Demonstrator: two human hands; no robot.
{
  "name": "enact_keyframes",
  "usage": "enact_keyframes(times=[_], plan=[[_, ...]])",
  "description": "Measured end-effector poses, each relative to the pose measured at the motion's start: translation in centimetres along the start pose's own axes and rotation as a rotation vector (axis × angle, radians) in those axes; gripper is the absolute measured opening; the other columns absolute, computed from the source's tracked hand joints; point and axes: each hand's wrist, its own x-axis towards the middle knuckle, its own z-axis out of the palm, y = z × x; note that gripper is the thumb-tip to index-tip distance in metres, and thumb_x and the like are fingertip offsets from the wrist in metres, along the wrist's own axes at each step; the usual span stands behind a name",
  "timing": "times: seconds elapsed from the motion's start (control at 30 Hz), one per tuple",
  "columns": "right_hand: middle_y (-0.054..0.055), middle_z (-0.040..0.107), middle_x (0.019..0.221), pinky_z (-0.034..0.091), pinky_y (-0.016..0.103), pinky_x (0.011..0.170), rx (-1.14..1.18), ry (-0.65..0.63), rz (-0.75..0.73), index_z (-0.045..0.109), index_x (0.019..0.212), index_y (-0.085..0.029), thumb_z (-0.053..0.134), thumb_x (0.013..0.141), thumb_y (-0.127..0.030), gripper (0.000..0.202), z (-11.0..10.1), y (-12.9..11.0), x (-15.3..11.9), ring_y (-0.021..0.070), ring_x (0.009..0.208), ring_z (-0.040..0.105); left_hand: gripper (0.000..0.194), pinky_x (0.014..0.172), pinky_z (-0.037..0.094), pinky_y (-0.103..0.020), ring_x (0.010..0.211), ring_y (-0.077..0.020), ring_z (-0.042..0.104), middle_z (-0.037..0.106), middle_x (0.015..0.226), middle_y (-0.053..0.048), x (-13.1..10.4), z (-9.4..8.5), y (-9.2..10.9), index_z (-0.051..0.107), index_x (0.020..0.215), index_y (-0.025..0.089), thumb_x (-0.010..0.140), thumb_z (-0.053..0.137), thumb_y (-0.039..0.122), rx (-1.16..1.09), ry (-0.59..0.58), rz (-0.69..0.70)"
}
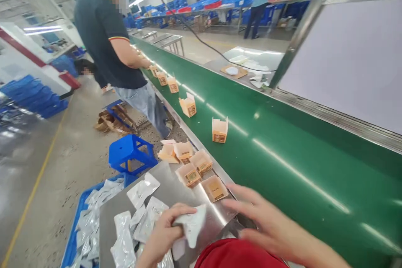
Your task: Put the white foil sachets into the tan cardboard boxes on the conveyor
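In my left hand (168, 228) a small white packet (195, 225) is gripped between thumb and fingers, above the steel table (114, 190). My right hand (256, 217) is stretched out with its fingers apart, slightly blurred, beside the nearest open box (215, 188). It holds nothing; whether a fingertip touches that box I cannot tell. Several small orange-brown boxes with open tops, such as this box (201, 161), stand grouped at the table's far corner. More silvery-white packets (143, 190) lie loose on the table near my left hand.
A green conveyor belt (282, 150) runs along the right, carrying several open boxes like this box (220, 130). A blue crate (73, 234) of packets sits at left, near a blue stool (130, 153). A person (106, 37) stands beside the belt further on.
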Motion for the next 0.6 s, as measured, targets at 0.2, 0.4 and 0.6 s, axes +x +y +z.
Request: enact_keyframes(times=[0.2,0.4,0.6], plan=[[0.003,0.063,0.103,0.051,0.024,0.077,0.292,0.206,0.131,0.068,0.098,-0.024,0.053,0.084,-0.021,0.02,-1.9,1.2,3.7,0.0147,0.089,0.06,0.042,0.06,0.044,-0.023,0.067,-0.0141,0.059,0.065,0.083,-0.001,5.7,10.1,4.3,0.054,0.095,0.021,0.056,0.07,0.024,-0.625,-0.167,-0.09],[0.005,0.064,0.093,0.049,0.036,0.08,-0.168,0.984,0.327,0.066,0.093,-0.023,0.06,0.082,-0.036,0.018,-7.6,7.9,7.9,0.0223,0.09,0.057,0.07,0.096,0.04,-0.039,0.113,-0.027,0.053,0.053,0.12,-0.015,16.8,9.2,7.2,0.044,0.119,0.019,0.059,0.075,0.035,-0.151,0.127,0.131],[0.016,0.059,0.105,0.044,0.041,0.085,-0.513,0.342,0.493,0.065,0.092,-0.011,0.043,0.087,-0.012,0.023,-4.0,14.2,14.7,0.0274,0.098,0.053,0.115,0.108,0.029,-0.045,0.133,-0.0329,0.03,0.033,0.142,-0.018,29.2,11.3,9.6,0.031,0.135,0.017,0.031,0.079,0.004,0.415,0.031,0.36]])
